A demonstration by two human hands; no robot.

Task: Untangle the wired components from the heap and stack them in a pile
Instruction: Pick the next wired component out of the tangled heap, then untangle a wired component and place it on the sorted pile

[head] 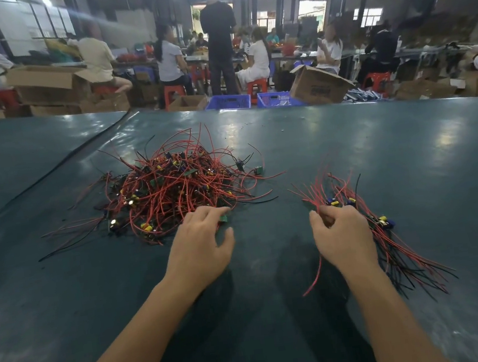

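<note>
A tangled heap (pixel 168 187) of red and black wires with small green, yellow and blue parts lies on the dark green table (pixel 279 312), left of centre. My left hand (pixel 202 246) reaches its near edge, fingers curled over a small green component (pixel 224 218). To the right lies a sorted pile (pixel 391 239) of wired components, wires fanning toward me. My right hand (pixel 342 237) rests at this pile's left side and pinches red wires between thumb and fingers.
A seam (pixel 63 169) crosses the table cover at the far left. Beyond the table's far edge stand blue crates (pixel 229 102), cardboard boxes (pixel 318 85) and several seated workers on red stools, with one person standing.
</note>
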